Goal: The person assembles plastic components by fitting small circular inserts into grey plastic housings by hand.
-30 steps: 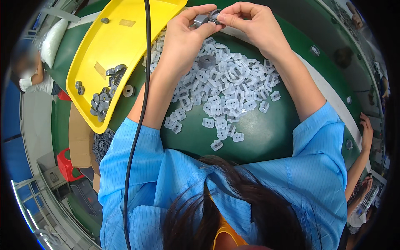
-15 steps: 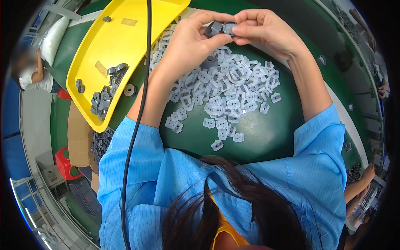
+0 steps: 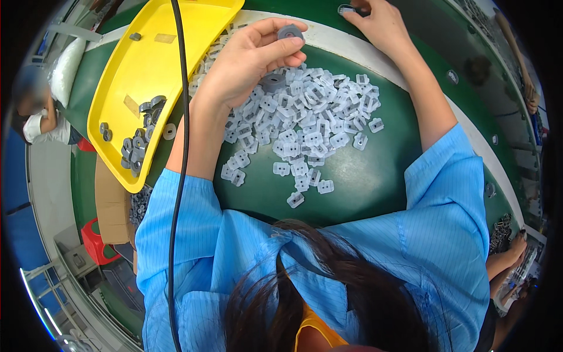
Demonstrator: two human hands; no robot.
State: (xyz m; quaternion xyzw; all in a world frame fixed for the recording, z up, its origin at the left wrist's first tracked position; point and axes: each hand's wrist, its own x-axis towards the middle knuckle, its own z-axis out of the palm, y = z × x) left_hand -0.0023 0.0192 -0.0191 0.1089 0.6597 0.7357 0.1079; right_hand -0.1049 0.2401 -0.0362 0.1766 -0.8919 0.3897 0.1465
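My left hand (image 3: 240, 64) pinches a round dark-grey plastic part (image 3: 290, 33) between thumb and fingers, above the far side of the pile. That pile (image 3: 305, 111) is of small translucent white plastic pieces with holes, spread on the green table. A larger grey disc (image 3: 272, 82) lies among them, just below my left fingers. At the far edge of the view my right hand (image 3: 378, 24) has its fingers curled, partly cut off by the frame. A small clear piece (image 3: 346, 9) is by its thumb tip; something dark shows between the fingers, too hidden to name.
Left of the pile stands a yellow tray (image 3: 132, 70) with several grey round parts (image 3: 136, 148). A pale ring (image 3: 169, 131) lies by its edge. A black cable (image 3: 180, 146) crosses the view. Beyond the tray is a cardboard box (image 3: 111, 205). Other people sit at both sides.
My hands have parted: the left keeps a grey round part, now turned face-on, while the right has moved away to the far edge. The view has shifted slightly.
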